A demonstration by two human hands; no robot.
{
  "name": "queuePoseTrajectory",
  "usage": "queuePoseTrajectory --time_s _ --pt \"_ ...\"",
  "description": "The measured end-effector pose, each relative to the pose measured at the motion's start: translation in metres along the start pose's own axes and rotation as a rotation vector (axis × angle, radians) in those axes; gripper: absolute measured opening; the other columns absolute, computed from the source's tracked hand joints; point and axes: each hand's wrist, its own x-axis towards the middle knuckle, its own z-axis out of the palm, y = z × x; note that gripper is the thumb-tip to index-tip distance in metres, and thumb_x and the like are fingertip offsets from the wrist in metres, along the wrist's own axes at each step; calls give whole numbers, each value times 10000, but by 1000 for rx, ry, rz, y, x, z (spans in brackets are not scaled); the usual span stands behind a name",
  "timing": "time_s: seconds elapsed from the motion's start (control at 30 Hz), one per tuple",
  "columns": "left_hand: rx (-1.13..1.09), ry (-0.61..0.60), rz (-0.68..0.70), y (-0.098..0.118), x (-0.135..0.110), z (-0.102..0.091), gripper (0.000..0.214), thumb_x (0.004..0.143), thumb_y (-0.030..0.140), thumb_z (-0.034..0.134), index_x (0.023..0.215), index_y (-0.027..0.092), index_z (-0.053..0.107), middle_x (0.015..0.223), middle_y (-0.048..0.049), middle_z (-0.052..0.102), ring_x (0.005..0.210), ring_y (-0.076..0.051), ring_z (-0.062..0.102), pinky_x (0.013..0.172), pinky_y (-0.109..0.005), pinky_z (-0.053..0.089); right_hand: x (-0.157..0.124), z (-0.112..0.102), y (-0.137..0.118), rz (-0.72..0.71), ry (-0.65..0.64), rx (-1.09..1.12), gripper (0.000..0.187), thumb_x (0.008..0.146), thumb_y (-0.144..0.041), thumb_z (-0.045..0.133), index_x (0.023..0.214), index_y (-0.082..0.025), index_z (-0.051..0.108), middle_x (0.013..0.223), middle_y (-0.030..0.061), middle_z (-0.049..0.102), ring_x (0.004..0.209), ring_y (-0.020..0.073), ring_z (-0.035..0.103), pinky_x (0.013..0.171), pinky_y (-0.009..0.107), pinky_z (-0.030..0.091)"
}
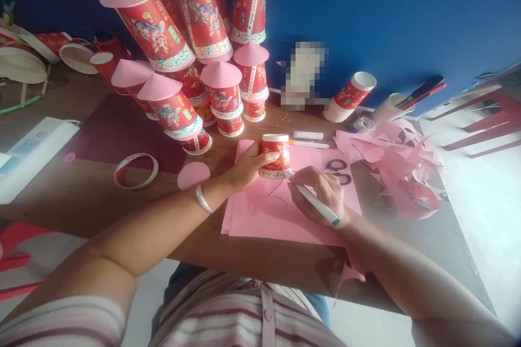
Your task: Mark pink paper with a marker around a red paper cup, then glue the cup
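My left hand (246,167) grips a red patterned paper cup (276,155) that stands upside down on a stack of pink paper sheets (268,211). My right hand (319,195) holds a white pen (317,204) with its tip at the cup's lower rim, on the pink paper. A silver bracelet (202,199) circles my left wrist. Black-handled scissors (338,171) lie on the paper just beyond my right hand.
Stacked red cups with pink cone lids (195,54) stand at the back left. A pink paper circle (193,174), a tape ring (135,171), a glue stick (308,135), pink paper scraps (401,171) and a lying cup (350,95) sit on the wooden table (81,195).
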Motion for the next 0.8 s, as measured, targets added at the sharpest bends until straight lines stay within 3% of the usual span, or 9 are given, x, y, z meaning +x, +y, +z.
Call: queuePoseTrajectory --time_s 0.57,0.8 --pt "19 12 -15 -1 0 0 356 834 403 861 1015 179 652 922 -19 689 867 -175 639 853 -332 524 1 0 1 13 -8 4 242 964 -53 674 1078 -260 620 780 -45 731 615 133 715 554 230 525" --pt "13 27 -24 -3 1 -1 412 805 391 870 1099 183 671 1023 -48 729 979 -222 686 928 -365 534 2 0 -1 19 -30 33 236 970 -51 665 1072 -259 617 796 -32 740 624 135 725 565 232 540"
